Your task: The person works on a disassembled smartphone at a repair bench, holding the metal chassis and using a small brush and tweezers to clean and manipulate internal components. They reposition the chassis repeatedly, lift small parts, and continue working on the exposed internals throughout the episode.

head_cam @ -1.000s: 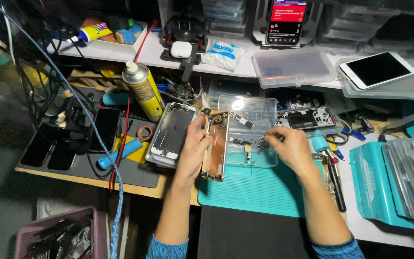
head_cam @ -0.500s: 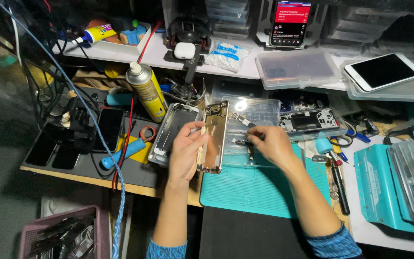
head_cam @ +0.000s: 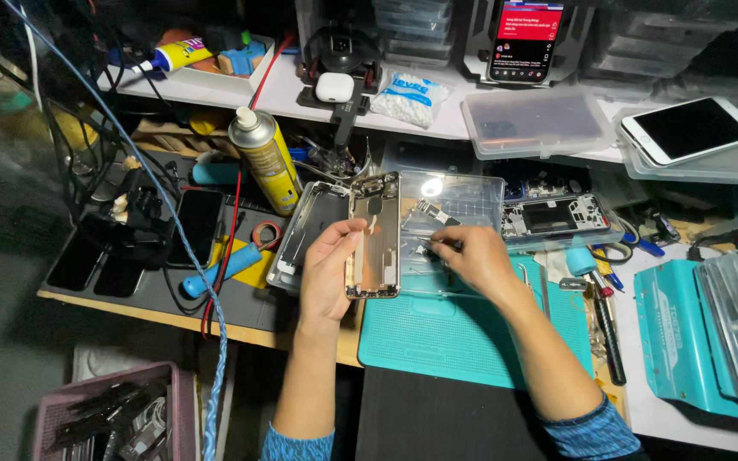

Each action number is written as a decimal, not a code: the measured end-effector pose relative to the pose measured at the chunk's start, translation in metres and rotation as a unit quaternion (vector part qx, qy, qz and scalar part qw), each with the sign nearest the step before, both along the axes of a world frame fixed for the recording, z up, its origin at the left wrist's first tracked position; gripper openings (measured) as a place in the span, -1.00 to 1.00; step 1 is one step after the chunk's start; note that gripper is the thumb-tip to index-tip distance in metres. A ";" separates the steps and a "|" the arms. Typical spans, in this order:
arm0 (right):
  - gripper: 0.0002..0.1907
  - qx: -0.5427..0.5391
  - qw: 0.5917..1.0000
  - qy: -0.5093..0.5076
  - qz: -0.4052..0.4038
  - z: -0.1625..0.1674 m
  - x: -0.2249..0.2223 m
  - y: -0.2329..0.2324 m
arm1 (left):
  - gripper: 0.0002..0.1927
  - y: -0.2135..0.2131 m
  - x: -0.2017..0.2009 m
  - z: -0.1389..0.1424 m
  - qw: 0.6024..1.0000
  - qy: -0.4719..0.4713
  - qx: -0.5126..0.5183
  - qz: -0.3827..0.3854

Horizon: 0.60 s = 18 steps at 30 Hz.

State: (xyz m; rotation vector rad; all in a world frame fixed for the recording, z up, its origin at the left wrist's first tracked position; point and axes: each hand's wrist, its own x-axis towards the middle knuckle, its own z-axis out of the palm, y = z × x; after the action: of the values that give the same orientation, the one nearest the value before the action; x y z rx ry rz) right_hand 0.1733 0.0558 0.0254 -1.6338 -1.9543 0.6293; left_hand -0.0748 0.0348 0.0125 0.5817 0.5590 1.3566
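Grip: my left hand (head_cam: 328,275) clamps the gold phone housing (head_cam: 374,235) upright over the teal mat (head_cam: 454,333) | right hand (head_cam: 470,256) pinches a small part in the clear tray (head_cam: 459,201) | progress: I judge housing stripped, parts unfitted, desk (head_cam: 241,329) work mid-way.

The right hand (head_cam: 471,260) covers whatever its fingertips pinch over the clear plastic parts tray (head_cam: 463,192); the piece is too small to identify. The left hand (head_cam: 328,271) hides the near edge of the gold metal phone housing (head_cam: 375,235). A pink plastic basket (head_cam: 104,414) is cut off by the bottom edge.
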 end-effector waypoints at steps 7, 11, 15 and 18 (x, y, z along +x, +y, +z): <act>-0.80 0.019 1.000 -0.021 0.009 -0.007 -0.011 0.004 | -0.75 -0.004 -0.003 0.006 0.999 0.013 0.047 -0.011; -0.82 0.018 0.999 -0.035 0.008 -0.008 -0.015 0.007 | -0.73 -0.006 -0.001 0.012 0.999 0.039 0.036 -0.005; -0.83 0.024 0.999 -0.024 0.013 -0.009 -0.020 0.009 | -0.72 -0.006 0.000 0.016 0.999 0.046 0.023 -0.001; -0.82 0.037 0.998 -0.033 0.024 -0.010 -0.022 0.009 | -0.72 -0.007 -0.001 0.014 0.998 0.056 0.022 0.008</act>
State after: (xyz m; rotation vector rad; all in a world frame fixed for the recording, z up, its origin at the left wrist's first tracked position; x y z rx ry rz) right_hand 0.1516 0.0652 0.0153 -1.5855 -2.0443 0.5200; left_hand -0.0755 0.0279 0.0262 0.6945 0.6266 1.3597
